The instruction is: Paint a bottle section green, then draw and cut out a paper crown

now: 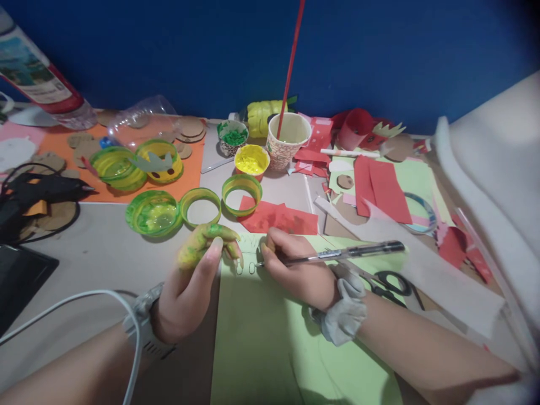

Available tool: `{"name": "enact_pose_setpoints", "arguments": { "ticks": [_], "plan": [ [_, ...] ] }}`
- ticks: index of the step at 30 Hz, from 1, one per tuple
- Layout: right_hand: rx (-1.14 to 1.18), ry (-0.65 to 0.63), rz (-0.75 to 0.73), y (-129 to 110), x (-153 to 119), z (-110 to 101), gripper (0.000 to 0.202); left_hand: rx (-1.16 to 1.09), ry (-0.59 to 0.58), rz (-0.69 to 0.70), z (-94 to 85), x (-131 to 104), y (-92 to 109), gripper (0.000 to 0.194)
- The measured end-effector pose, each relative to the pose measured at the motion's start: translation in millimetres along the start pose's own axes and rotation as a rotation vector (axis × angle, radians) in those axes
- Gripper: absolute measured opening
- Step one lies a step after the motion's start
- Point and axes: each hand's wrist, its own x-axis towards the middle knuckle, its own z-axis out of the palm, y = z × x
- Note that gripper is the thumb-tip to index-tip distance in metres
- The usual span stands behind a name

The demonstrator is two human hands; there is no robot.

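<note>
My right hand [291, 264] is closed around a black and clear pen [337, 253], its tip low against a light green paper sheet [253, 326]. Small ovals are drawn on the paper beside the tip. At the sheet's upper left edge is my left hand [202, 270], with green and yellow paint on its fingers. Its fingers are curled and partly spread, and nothing shows between them. Just beyond the hands lie a red paper piece [291, 219] and green-yellow rings [200, 208].
Paint cups [252, 161] and a paper cup [288, 140] holding a red stick stand behind. Black scissors [390, 284] lie near my right wrist. A glue gun [37, 191] is at the left, and a white cable [122, 304] crosses my left forearm.
</note>
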Motion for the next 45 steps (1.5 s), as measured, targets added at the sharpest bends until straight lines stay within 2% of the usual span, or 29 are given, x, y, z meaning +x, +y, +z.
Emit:
{"name": "enact_pose_setpoints", "arguments": {
  "ticks": [19, 26, 30, 33, 36, 39, 45],
  "plan": [
    [-0.012, -0.058, -0.029, -1.7, 0.4, -0.2, 0.022, -0.038, 0.03, -0.041, 1.9, 2.2, 5.0, 0.025],
    [0.25, -0.077, 0.006, -0.9, -2.5, 5.7, 0.019, -0.053, 0.036, -0.036, 2.0, 0.6, 3.6, 0.023],
    [0.227, -0.029, 0.082, -4.7, -0.4, 10.1, 0.025, -0.047, 0.051, -0.039, 3.2, 1.6, 1.7, 0.023],
    [0.17, 0.028, 0.062, -7.5, -0.2, 11.5, 0.02, -0.054, 0.028, -0.01, 3.7, 2.2, 0.1, 0.023],
    [0.242, -0.011, 0.046, -8.5, -1.8, 12.4, 0.012, -0.062, 0.016, 0.025, 3.0, 1.3, -1.1, 0.02],
    [0.268, -0.063, 0.052, -6.3, -3.4, 12.9, 0.018, -0.061, 0.015, 0.051, 2.1, 0.8, -2.4, 0.019],
    [0.19, -0.039, 0.0, -0.1, -4.7, 12.9, 0.02, -0.023, 0.024, 0.121, 3.4, 2.1, -4.7, 0.024]
  ]
}}
